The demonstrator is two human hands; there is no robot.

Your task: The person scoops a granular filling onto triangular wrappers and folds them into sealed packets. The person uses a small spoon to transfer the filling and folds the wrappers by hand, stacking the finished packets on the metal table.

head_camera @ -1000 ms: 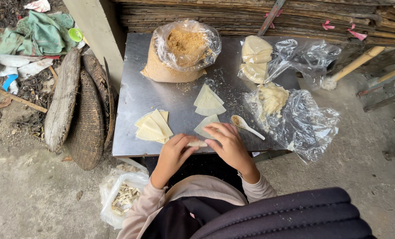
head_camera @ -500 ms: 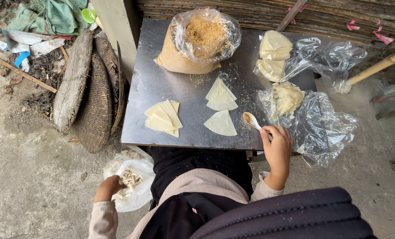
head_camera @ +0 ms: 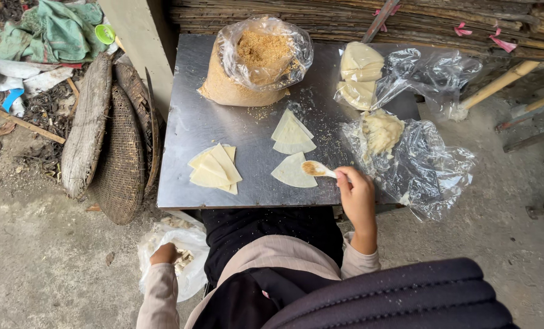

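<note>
My right hand (head_camera: pixel 357 194) holds a small white spoon (head_camera: pixel 318 169) with brown filling in its bowl, over a pale wedge-shaped wrapper (head_camera: pixel 292 172) near the front edge of the metal table (head_camera: pixel 186 122). My left hand (head_camera: pixel 164 253) reaches down into a clear plastic bag (head_camera: pixel 183 256) on the ground left of my legs; its fingers are hidden inside. More wedge wrappers lie in a stack (head_camera: pixel 214 169) on the left and in a small pile (head_camera: pixel 292 132) at the middle.
A large open bag of brown crumbly filling (head_camera: pixel 256 61) stands at the table's back. Clear bags hold wrappers (head_camera: pixel 360 73) and dough (head_camera: pixel 381 131) on the right. Woven baskets (head_camera: pixel 119 146) lean left of the table. Bamboo poles lie behind.
The spoon with filling has come down over the near wrapper. My left hand has gone deeper into the bag on the ground. The view has shifted slightly.
</note>
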